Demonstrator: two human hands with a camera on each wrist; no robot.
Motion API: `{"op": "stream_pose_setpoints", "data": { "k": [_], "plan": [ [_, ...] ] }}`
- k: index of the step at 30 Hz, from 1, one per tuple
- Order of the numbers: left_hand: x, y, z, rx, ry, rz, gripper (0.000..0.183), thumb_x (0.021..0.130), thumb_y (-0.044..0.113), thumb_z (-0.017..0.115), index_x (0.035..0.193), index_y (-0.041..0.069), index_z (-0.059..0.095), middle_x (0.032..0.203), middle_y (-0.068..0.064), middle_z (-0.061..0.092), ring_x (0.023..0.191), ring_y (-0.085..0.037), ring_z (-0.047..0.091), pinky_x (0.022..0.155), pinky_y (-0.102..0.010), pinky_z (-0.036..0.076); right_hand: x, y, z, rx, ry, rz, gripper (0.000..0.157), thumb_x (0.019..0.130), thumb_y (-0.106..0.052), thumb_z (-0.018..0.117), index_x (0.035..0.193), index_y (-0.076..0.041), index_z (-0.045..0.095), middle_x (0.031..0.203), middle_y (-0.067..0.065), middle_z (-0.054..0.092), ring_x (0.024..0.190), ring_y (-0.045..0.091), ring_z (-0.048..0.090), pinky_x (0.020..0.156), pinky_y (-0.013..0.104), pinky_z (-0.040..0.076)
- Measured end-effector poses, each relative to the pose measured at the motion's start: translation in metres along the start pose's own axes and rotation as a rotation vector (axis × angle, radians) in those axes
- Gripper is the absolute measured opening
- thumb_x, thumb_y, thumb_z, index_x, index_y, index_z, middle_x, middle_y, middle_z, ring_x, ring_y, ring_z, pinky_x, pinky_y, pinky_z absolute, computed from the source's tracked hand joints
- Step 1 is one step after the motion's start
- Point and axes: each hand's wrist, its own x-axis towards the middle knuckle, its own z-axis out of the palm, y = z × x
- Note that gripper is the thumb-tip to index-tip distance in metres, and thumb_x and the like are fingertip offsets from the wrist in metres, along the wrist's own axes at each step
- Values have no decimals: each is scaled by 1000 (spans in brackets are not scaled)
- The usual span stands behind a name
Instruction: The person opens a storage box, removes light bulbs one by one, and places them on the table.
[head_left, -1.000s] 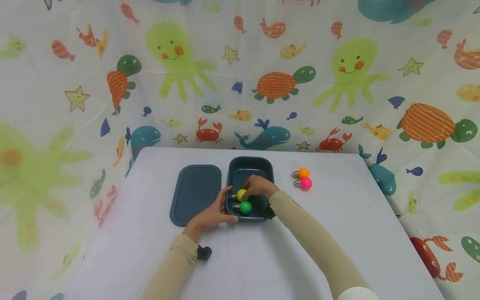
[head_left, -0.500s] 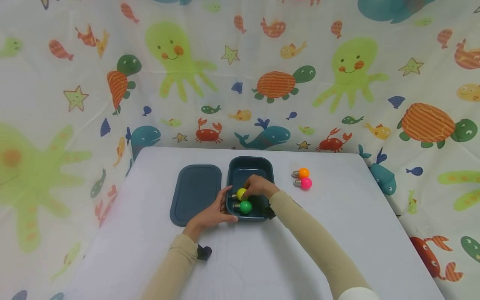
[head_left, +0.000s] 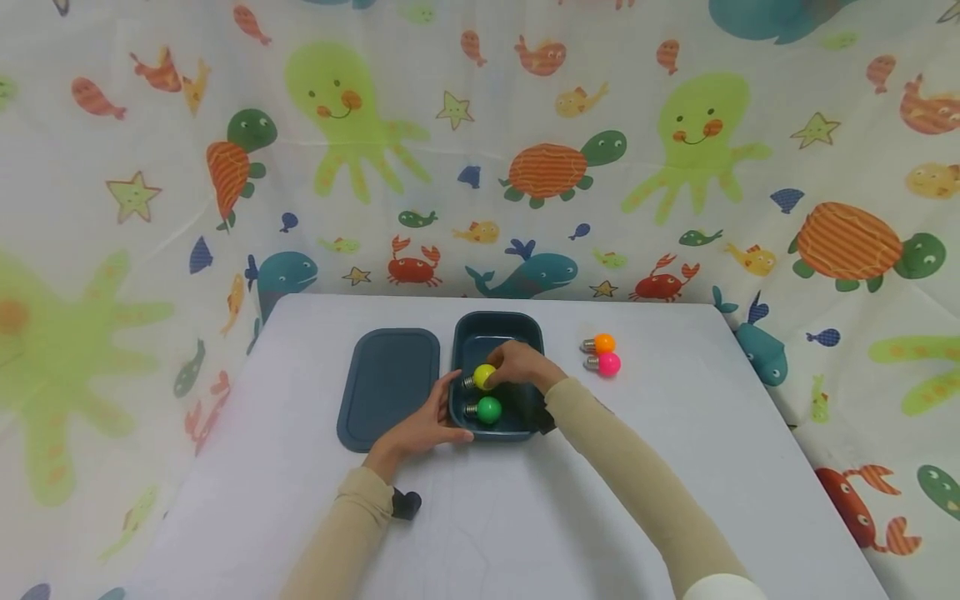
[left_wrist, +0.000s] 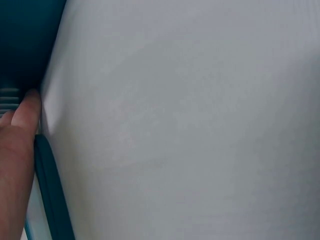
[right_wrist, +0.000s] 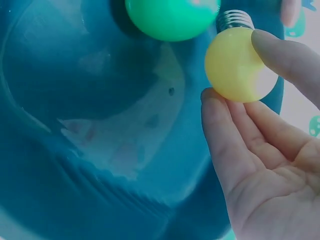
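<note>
My right hand (head_left: 521, 365) pinches a yellow light bulb (right_wrist: 235, 65) between thumb and fingertips, inside a dark blue rectangular box (head_left: 498, 324). The bulb's metal screw base points left in the head view. Close by in the box lies a green light bulb (head_left: 489, 410), its base also to the left. My left hand (head_left: 422, 427) rests against the box's near left corner, fingers fairly straight along the left wall and thumb at the front edge. In the left wrist view only part of that hand (left_wrist: 17, 150) shows, touching the box wall (left_wrist: 30, 40).
Left of the box lies a flat dark blue lid (head_left: 393, 387). To the right, an orange light bulb (head_left: 603, 343) and a pink light bulb (head_left: 609, 364) lie side by side on the white table (head_left: 675, 433). A curtain with sea animals (head_left: 420, 150) hangs behind.
My right hand has shifted the yellow bulb slightly toward the back of the box, widening its gap from the green bulb. My left hand stays at the box corner. The head view has shifted slightly.
</note>
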Motion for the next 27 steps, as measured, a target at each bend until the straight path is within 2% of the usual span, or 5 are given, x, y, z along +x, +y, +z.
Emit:
{"op": "stream_pose_setpoints", "data": {
  "k": [8,14,20,27],
  "plan": [
    [1,-1,0,-9,-6,1,105,83,18,80,153,39,4,164,-4,7,147,-24,22,116,-42,23,-9,9,-13,88,29,-2,54,84,-22,78,131,-5,60,123,11,63,105,25,57,102,45,46],
    [4,-6,-3,-14,-13,30,106,83,18,80,153,37,2,163,-7,11,145,-25,26,116,-43,24,-17,18,-21,206,61,23,57,84,-22,77,135,-6,56,130,12,59,112,28,55,103,45,45],
    [5,-7,-2,-16,-8,27,108,82,17,81,154,36,2,163,-6,12,144,-23,28,116,-42,25,-23,29,-26,275,101,33,58,85,-23,77,136,-7,54,132,12,57,115,29,53,103,45,45],
    [6,-6,-1,-18,-21,45,108,83,17,80,155,32,1,163,-10,10,145,-28,25,116,-45,23,-34,39,-32,386,146,27,59,85,-23,76,137,-8,52,133,12,56,119,29,52,106,46,42]
  ]
}}
